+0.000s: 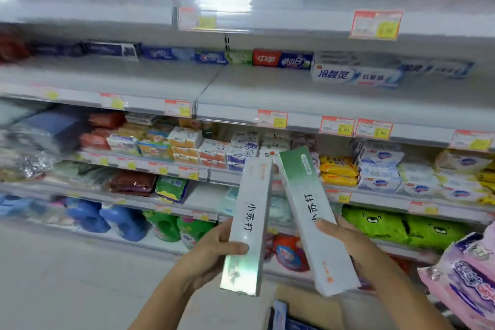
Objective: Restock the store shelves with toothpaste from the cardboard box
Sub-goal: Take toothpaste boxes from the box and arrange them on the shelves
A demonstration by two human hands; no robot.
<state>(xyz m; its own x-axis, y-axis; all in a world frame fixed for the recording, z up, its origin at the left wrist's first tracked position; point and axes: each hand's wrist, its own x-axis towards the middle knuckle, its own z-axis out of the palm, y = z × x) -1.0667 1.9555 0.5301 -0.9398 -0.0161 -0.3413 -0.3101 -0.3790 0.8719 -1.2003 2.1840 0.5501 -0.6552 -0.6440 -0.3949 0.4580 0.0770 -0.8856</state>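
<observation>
Hands at centre: left hand (211, 249) curls round a white toothpaste carton (247, 222) pointing to 1 o'clock, thumb across its face; right hand (356, 246) grips a green-topped toothpaste carton (313, 217) pointing to 11. Tops nearly meet. Cardboard box (297, 299) edge at 6 o'clock; stocked toothpaste shelf (267, 94) at 12.

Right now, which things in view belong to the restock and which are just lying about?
Job: left hand gripping left toothpaste box; right hand gripping right toothpaste box; toothpaste shelf; cardboard box.
Lying about: soap packs; green bear packs; blue bottles; pink pack.
</observation>
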